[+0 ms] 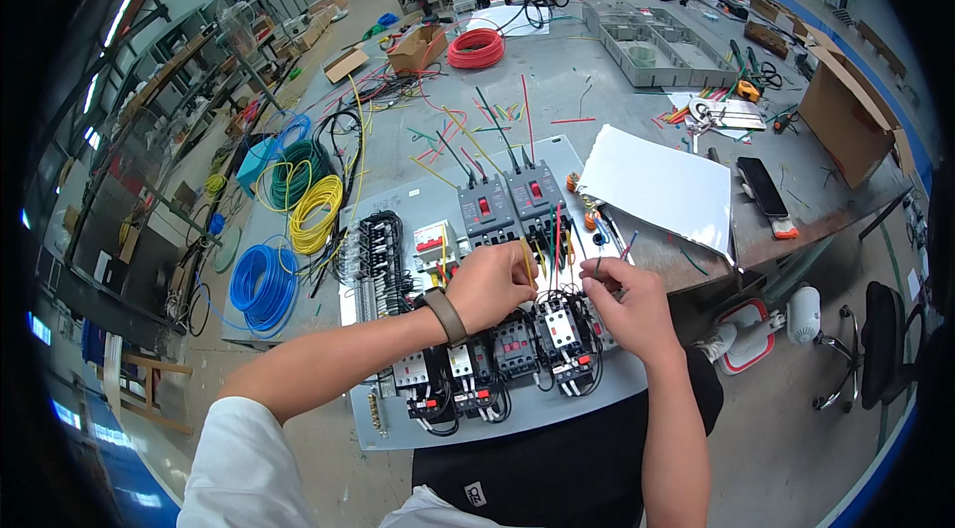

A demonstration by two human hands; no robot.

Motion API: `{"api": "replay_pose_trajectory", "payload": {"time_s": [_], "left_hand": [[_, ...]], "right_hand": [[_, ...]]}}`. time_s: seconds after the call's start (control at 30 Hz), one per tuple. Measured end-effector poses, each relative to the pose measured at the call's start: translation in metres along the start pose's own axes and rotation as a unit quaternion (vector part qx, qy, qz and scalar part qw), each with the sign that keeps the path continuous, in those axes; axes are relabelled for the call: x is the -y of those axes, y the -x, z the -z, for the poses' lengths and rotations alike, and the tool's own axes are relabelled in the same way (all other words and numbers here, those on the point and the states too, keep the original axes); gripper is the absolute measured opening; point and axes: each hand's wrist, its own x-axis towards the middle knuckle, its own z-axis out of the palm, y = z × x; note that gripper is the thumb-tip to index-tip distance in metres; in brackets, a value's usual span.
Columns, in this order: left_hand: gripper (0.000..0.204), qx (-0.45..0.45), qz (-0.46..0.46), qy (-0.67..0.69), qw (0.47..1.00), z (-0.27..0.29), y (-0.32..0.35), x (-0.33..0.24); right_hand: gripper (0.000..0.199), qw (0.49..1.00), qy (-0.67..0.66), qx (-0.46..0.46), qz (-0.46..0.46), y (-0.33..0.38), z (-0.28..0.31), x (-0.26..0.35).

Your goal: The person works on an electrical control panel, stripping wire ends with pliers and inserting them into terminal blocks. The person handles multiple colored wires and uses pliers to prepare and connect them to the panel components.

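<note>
A grey metal mounting plate (398,434) full of electrical parts lies in front of me. My left hand (492,284), with a band on its wrist, pinches a yellow wire (527,260) over the middle of the plate. Closed at the fingertips, my right hand (627,297) holds a thin wire above a contactor (560,327); its fingers partly cover the end. Two dark circuit breakers (485,205) with red switches stand beyond my hands, with coloured wires rising from them. Nearer me sits a row of contactors with relays (515,349). A red-and-white breaker (432,242) is left of the dark ones.
Blue (264,287), yellow (316,214) and red wire coils (476,48) lie on the table. White paper (657,185), a phone (762,186) and a cardboard box (846,120) are to the right. A grey compartment tray (657,43) sits farther back. Other people work across the table.
</note>
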Motion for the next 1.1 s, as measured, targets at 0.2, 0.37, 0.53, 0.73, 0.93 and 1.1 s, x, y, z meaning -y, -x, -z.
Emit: {"api": "replay_pose_trajectory", "payload": {"time_s": [0.2,0.37,0.53,0.73,0.93,1.1], "left_hand": [[0.013,-0.06,-0.069,-0.039,0.995,0.01,0.013,-0.014],[0.009,-0.085,-0.109,-0.031,0.99,0.031,0.022,-0.033],[0.013,-0.071,-0.1,0.119,0.985,0.074,0.015,-0.049],[0.033,0.107,0.013,0.123,0.987,0.066,-0.062,-0.014],[0.034,0.229,0.188,0.254,0.921,0.048,-0.104,0.009],[0.023,0.183,0.082,0.224,0.954,0.028,-0.099,0.011]], "right_hand": [[0.024,1.0,0.007,0.004,0.001,-0.001,0.001,-0.003],[0.024,1.0,0.015,0.003,0.001,0.0,0.004,-0.001],[0.024,1.0,0.026,0.007,-0.009,0.0,0.002,-0.001],[0.024,0.999,0.034,0.003,-0.012,-0.002,0.002,-0.001],[0.022,0.999,0.031,0.013,-0.024,-0.003,-0.002,0.001],[0.021,0.999,-0.003,0.005,-0.04,-0.001,0.005,-0.005]]}}
